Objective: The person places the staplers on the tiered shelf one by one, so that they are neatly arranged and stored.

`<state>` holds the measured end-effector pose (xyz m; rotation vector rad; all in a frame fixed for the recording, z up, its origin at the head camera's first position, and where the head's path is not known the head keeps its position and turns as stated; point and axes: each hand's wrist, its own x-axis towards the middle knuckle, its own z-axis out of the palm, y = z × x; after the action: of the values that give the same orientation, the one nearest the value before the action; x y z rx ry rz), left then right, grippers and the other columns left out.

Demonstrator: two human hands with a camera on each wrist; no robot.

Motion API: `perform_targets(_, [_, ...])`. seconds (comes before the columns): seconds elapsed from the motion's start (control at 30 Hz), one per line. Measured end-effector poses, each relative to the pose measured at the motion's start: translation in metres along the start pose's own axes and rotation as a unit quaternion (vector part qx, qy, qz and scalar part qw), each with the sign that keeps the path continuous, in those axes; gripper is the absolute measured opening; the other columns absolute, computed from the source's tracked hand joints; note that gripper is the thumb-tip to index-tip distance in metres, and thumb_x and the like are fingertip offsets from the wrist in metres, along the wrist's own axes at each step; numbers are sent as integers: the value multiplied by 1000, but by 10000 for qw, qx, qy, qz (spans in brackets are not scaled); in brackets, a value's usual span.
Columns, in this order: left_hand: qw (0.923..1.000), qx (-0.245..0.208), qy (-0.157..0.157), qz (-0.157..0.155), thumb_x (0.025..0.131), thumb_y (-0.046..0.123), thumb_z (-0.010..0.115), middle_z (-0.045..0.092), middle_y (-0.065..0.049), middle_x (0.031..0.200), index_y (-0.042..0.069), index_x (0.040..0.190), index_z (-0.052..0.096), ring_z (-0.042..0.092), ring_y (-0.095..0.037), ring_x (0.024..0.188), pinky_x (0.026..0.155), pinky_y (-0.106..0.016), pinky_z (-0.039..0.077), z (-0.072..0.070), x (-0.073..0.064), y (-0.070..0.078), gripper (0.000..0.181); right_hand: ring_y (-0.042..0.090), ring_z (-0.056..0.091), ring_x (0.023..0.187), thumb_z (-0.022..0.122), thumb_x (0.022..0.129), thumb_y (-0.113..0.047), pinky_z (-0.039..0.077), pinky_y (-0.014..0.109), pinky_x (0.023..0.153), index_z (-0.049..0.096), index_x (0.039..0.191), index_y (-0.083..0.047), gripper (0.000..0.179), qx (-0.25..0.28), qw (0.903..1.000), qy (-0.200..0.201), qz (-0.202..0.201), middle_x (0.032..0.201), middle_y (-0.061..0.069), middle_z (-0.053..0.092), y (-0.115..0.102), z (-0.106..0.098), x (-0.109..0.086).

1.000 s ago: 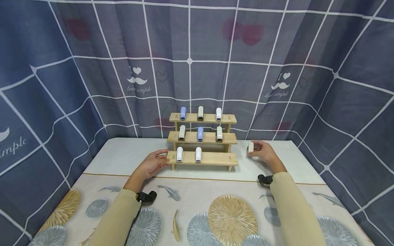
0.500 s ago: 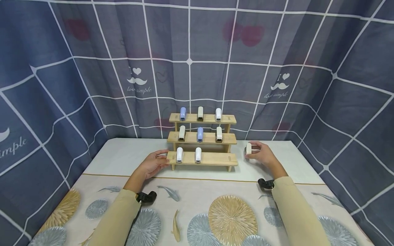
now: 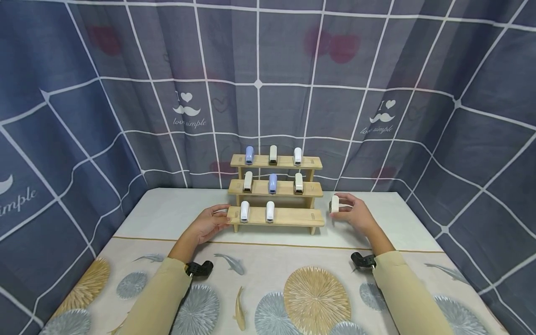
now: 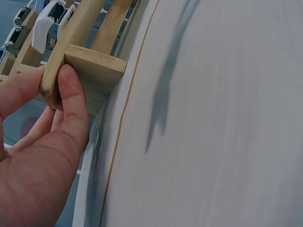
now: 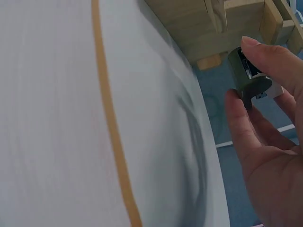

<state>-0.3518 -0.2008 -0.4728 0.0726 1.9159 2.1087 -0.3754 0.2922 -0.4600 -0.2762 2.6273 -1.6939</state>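
My left hand (image 3: pixel 209 224) pinches the left end of the lowest board of a three-tier wooden rack (image 3: pixel 295 216); in the left wrist view thumb and fingers lie on either side of the board end (image 4: pixel 49 90). Right of the rack, my right hand (image 3: pixel 356 211) holds a small cream stapler (image 3: pixel 334 204) by thumb and fingers, a little apart from the lowest board. Its dark base (image 5: pixel 251 85) shows in the right wrist view. On the lowest board stand two white staplers, one at the left (image 3: pixel 244 211) and one in the middle (image 3: pixel 270 211).
The middle board carries a blue stapler (image 3: pixel 273 183) between two cream ones. A blue, a cream and a white stapler (image 3: pixel 298 156) stand on the top board. Behind the rack hangs a checked curtain (image 3: pixel 284 111). A patterned cloth (image 3: pixel 268 265) covers the table.
My right hand has moved slightly left with the cream stapler, closer to the rack. My left hand has stayed on the board end.
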Motion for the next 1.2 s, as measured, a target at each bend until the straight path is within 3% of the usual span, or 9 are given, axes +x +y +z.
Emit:
perform_targets(0.23, [10000, 7, -62, 13, 96, -10, 57, 66, -4, 108, -6, 156, 31, 69, -10, 94, 87, -25, 61, -1, -1, 1, 65, 15, 68, 108, 88, 80, -13, 58, 19, 82, 45, 152, -5, 84, 109, 9996, 30, -258, 146, 29, 52, -4, 6, -10])
perform_targets(0.53, [10000, 86, 26, -43, 96, -10, 58, 66, -3, 108, -5, 156, 33, 69, -10, 93, 85, -24, 61, -1, 0, 1, 65, 3, 69, 97, 89, 77, -6, 60, 18, 80, 48, 150, -1, 84, 537, 9970, 264, -497, 141, 27, 55, -12, 17, -20])
perform_targets(0.93, [10000, 32, 20, -39, 95, -12, 57, 66, -4, 107, -5, 154, 34, 69, -11, 95, 85, -25, 61, 0, 2, 1, 64, 6, 68, 95, 88, 75, 3, 60, 17, 85, 51, 146, 3, 81, 944, 9921, 247, -789, 134, 31, 57, -26, 35, -27])
perform_targets(1.2, [9999, 96, 35, -11, 95, -12, 57, 66, -6, 108, -6, 154, 34, 69, -12, 95, 85, -25, 61, 1, 2, 1, 63, 5, 68, 98, 90, 74, -1, 59, 18, 88, 52, 145, 2, 81, 841, 9931, 103, -813, 134, 30, 59, -38, 48, -29])
